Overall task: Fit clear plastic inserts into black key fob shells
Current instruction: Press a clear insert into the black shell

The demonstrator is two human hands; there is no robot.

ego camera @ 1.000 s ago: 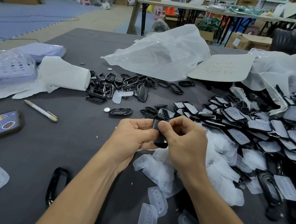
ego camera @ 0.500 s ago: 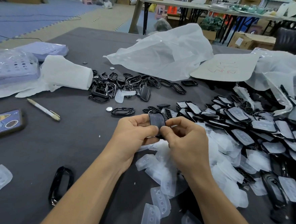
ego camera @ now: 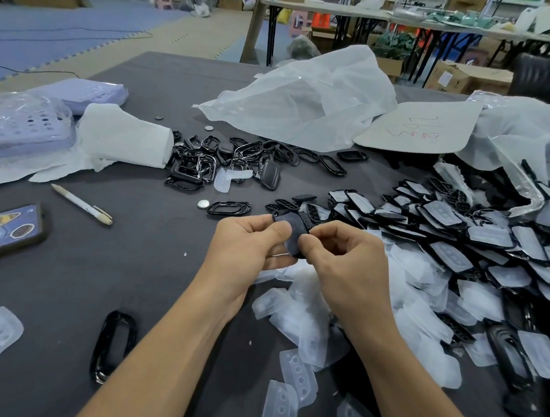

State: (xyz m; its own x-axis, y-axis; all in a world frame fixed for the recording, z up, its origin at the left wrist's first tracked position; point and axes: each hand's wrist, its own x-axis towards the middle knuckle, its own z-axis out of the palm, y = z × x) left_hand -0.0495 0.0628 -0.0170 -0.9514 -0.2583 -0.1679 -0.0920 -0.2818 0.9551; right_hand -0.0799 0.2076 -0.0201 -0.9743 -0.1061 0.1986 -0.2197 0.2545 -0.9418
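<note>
Over the table's middle, I see the left hand (ego camera: 251,242) and right hand (ego camera: 344,262) both curled, thumbs pinching one black key fob shell (ego camera: 307,219), a clear insert (ego camera: 292,239) seemingly laid in. Uneven thumb pressure could seat it crooked, or slip it into the loose inserts (ego camera: 308,311) beneath.

One black shell (ego camera: 293,234), flat greyish face toward the viewer, tilted above mid-bench, pinched between left hand (ego camera: 248,242) and right hand (ego camera: 344,262). Loose clear inserts (ego camera: 305,311) heaped toward the near edge. Fitted shells (ego camera: 452,256) overlapped in a pile by the right edge. Empty black frames (ego camera: 234,160) scattered toward the far edge.
</note>
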